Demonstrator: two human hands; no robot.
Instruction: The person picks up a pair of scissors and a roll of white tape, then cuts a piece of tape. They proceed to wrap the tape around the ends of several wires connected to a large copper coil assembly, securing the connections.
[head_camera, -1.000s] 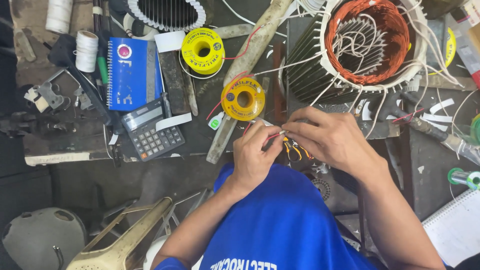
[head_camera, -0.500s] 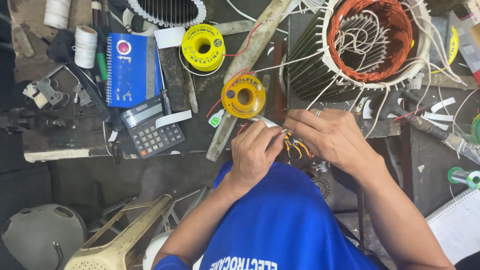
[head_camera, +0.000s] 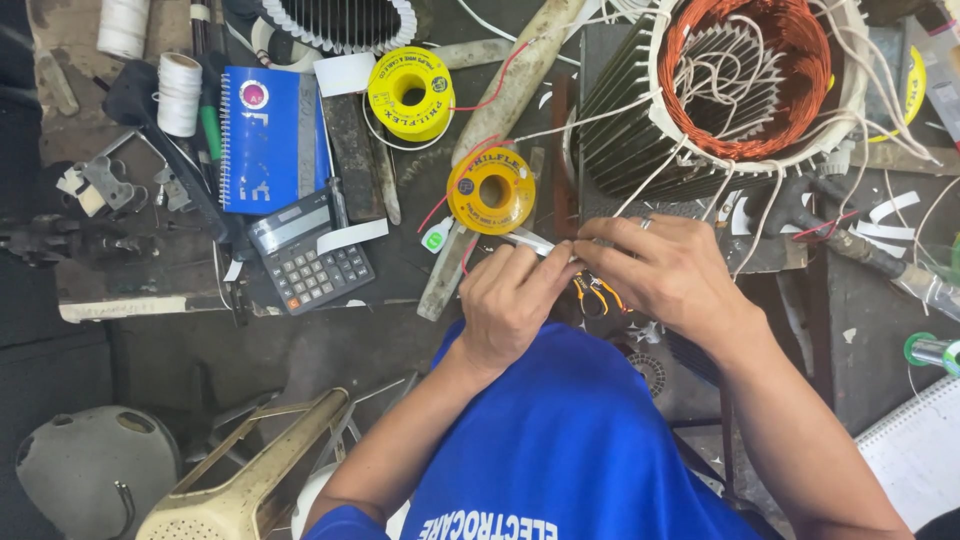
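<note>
A thin white sleeve (head_camera: 530, 240) is pinched between the left hand (head_camera: 510, 300) and right hand (head_camera: 670, 270), near the yellow spool (head_camera: 490, 190)

A motor-repair workshop: a copper-wound stator (head_camera: 750, 85) at upper right, solder spools (head_camera: 490, 190), a calculator (head_camera: 312, 250) and scattered tools crowd the grimy bench (head_camera: 120, 290).

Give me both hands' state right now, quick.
Left hand: closed, fingertips pinching a thin white sleeve.
Right hand: closed, fingers meeting the same white sleeve; its exact grip cannot be told.
</note>
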